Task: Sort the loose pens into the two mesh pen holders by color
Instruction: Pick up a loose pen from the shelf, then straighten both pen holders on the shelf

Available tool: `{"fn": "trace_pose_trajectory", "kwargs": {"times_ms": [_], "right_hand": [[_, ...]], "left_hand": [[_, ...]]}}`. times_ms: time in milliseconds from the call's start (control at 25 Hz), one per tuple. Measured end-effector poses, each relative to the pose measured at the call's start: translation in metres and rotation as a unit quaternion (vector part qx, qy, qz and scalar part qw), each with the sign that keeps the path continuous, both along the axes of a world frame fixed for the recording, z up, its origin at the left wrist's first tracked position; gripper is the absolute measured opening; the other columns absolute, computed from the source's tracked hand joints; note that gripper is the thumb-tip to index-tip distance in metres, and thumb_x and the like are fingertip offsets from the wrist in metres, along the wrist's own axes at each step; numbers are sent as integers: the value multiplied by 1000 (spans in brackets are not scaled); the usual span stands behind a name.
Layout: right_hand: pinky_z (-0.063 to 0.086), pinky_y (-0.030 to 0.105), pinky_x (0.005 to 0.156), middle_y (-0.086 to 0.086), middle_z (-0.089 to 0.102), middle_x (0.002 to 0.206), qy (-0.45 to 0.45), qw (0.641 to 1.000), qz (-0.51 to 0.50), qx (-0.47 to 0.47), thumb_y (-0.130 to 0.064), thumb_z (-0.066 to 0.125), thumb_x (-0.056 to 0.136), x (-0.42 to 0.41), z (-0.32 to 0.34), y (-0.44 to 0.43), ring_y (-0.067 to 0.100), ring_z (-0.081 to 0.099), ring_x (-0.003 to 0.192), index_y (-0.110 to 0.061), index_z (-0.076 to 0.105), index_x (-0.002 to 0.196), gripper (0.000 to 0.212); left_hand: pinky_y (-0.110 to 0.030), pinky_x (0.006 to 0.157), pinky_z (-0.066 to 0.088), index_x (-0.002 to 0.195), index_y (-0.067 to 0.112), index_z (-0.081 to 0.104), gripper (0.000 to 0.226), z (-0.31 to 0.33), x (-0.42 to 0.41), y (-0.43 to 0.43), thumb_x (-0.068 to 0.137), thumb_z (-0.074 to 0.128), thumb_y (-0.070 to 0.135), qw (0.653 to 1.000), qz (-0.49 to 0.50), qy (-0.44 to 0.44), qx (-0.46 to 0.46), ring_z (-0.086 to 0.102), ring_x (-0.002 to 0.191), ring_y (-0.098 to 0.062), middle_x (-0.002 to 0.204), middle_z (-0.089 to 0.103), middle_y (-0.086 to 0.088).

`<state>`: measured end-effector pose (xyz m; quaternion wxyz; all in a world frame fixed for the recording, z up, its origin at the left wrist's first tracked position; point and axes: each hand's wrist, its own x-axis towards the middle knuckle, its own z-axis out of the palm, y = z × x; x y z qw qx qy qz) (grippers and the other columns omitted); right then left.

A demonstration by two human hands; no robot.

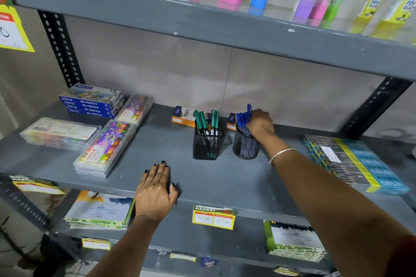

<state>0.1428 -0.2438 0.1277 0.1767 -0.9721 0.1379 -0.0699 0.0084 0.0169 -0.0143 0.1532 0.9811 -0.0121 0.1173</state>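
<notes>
Blue pens [243, 119] gripped in right hand [258, 125] over round holder [245, 146]; left hand [155, 193] flat, empty.

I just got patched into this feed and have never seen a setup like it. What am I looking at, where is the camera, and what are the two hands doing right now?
There is no machine here: a person works with bare hands, and the single picture comes from a wide-angle camera on their head, looking forward and down at a grey metal shelf.

Near the middle stand two black mesh holders. The square holder has green pens in it; the round holder has blue pens.

The right hand is closed around the tops of the blue pens, which stand in the round holder. The left hand lies flat and empty on the front of the shelf.

Oil pastel boxes sit at the left, small orange boxes behind the holders, and blue and yellow packs at the right. I see no loose pens on the shelf.
</notes>
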Motion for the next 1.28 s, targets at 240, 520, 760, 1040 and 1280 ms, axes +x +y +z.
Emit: {"fn": "trace_pose_trajectory", "kwargs": {"times_ms": [240,520,760,1040,1280], "right_hand": [[54,37,82,24,66,110,10,1000,-9,-7,-2,60,86,-2,-7,-5,38,66,100,6,60,107,23],[50,34,70,19,67,105,-194,977,-76,52,-29,54,93,-28,-6,-9,36,66,95,-4,61,107,30],[33,44,111,18,37,142,-127,975,-35,176,-41,71,79,-55,-55,-10,33,33,135,-4,26,143,87],[32,47,112,16,33,151,-135,957,-86,243,-31,83,67,-61,-107,4,35,32,139,-7,13,149,110],[36,41,111,15,41,146,-160,955,-123,219,-35,81,68,-49,-116,2,32,39,135,-7,21,146,103]], "left_hand": [[-39,99,27,110,-2,64,59,-1,1,0,75,32,33,1000,-5,-1,0,59,106,-34,116,63,-18],[-42,97,36,110,-3,63,59,-4,2,0,76,30,32,1000,-13,-10,-7,58,108,-34,117,62,-18],[-49,95,36,111,-3,63,59,-3,2,1,78,29,33,999,-31,-12,1,57,108,-35,117,62,-19],[-47,93,38,144,14,21,81,36,16,-41,82,57,51,949,116,32,-291,41,123,-34,140,44,-11],[-47,106,28,145,9,0,122,27,68,-116,60,82,40,900,57,-11,-431,23,134,-29,149,23,-16]]}}
